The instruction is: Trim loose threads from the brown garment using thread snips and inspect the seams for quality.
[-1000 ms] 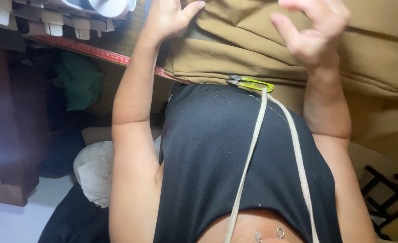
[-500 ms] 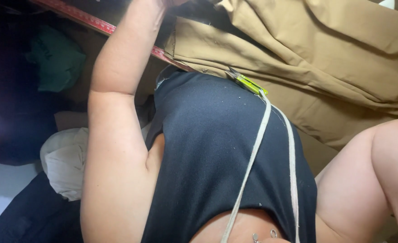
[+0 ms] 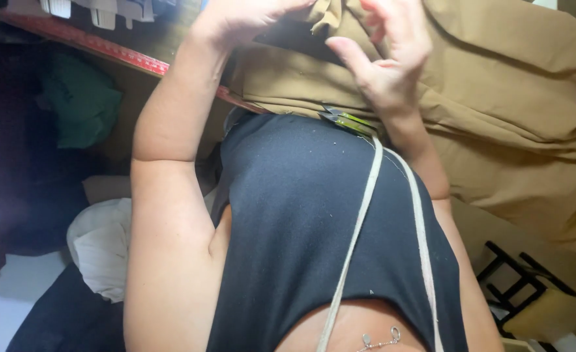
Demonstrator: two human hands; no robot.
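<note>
The left hand (image 3: 236, 23) curls onto the tan cloth (image 3: 496, 85) at the table edge (image 3: 105, 49), though whether it pinches is unclear. The right hand (image 3: 385, 58) hovers released, fingers spread above a fold. Green snips (image 3: 346, 120) hang from a neck cord (image 3: 359, 221), within reach.

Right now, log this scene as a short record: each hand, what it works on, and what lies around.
left hand: raised, fingers curled at a fold of the tan fabric
right hand: raised, fingers spread above the fabric; grip not clear
thread snips: green-handled, hanging on a beige cord at the chest
table edge: red ruler strip
lower left: white cloth, green cloth
</note>
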